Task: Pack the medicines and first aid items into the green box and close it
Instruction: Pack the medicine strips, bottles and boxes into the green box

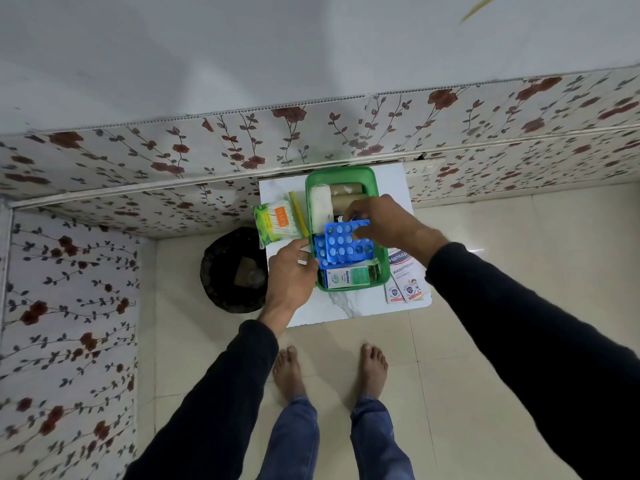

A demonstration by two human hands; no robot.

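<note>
The green box (pixel 341 173) stands open on a small white table (pixel 346 310). Inside lie a white bandage roll (pixel 320 207), two brown rolls (pixel 348 199), a white and green carton (pixel 348 278) and blue tablet strips (pixel 341 245). My right hand (pixel 384 221) reaches over the box and pinches the upper blue strip. At the box's left wall, my left hand (pixel 291 275) grips the rim beside the lower blue strip. A cotton bud pack (pixel 277 221), a yellow strip (pixel 298 213) and plaster packs (pixel 405 271) lie outside the box.
A dark round bin (pixel 232 271) stands on the floor left of the table. Floral-papered walls close off the back and left. My bare feet (pixel 329 372) stand on cream tiles in front of the table.
</note>
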